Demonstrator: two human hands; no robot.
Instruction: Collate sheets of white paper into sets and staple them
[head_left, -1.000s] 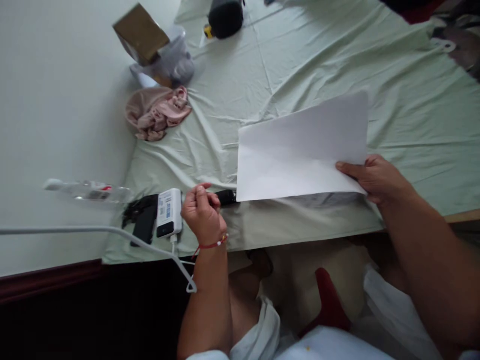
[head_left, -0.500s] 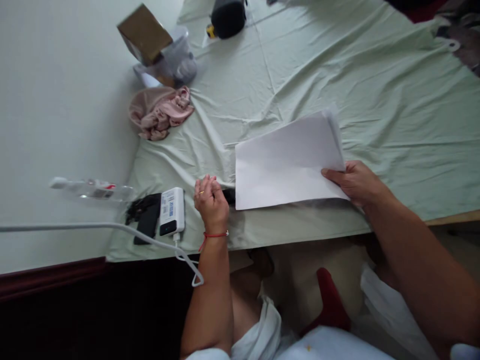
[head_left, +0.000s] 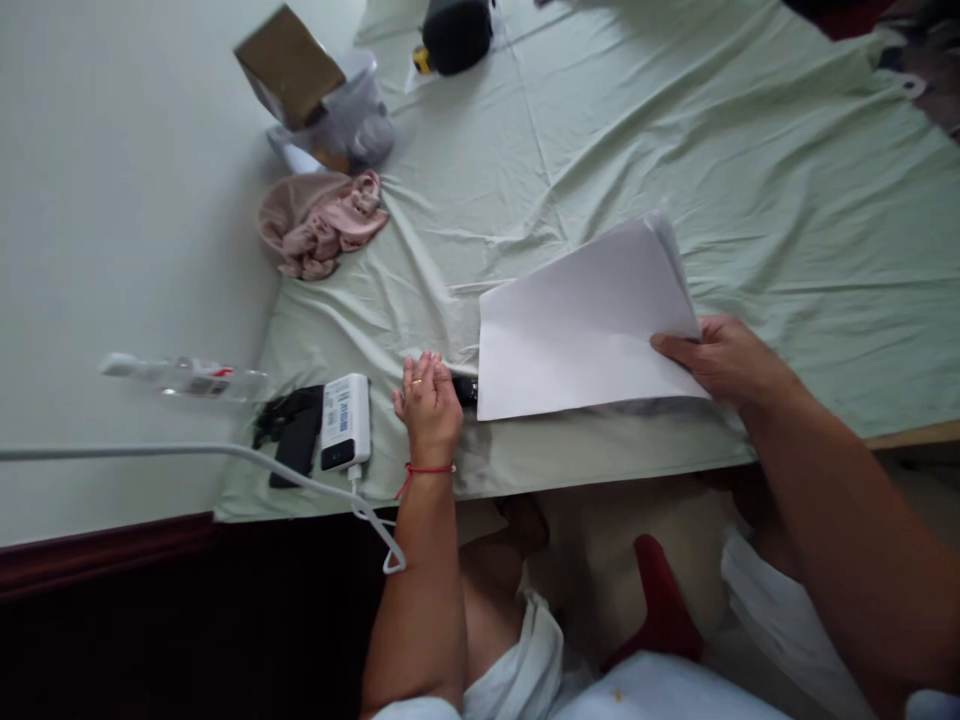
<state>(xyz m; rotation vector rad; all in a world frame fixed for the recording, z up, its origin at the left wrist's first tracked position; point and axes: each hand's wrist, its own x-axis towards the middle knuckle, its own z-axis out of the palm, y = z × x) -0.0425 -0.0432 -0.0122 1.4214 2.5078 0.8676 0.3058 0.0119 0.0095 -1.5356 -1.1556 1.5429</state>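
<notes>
My right hand [head_left: 731,360] grips the right end of a stack of white paper sheets [head_left: 577,330], with the thumb on top. The sheets' far right corner is lifted and fanned a little. To the left of the paper, my left hand [head_left: 429,400] is palm down with its fingers stretched out. A small black object [head_left: 466,390] shows between this hand and the paper's left edge; most of it is hidden, so I cannot tell its kind, nor whether the hand presses on it.
A white power bank [head_left: 346,420] with a cable and a black phone-like slab [head_left: 296,440] lie left of my left hand. A clear bottle [head_left: 206,378] is beside them. Farther back are a pink cloth [head_left: 322,225], a plastic tub [head_left: 360,110] with a cardboard box [head_left: 289,65], and a black case [head_left: 457,35].
The paper and my right hand have shifted slightly right. My left hand has turned flatter, with its fingers more spread, and more of the black object shows beside the paper.
</notes>
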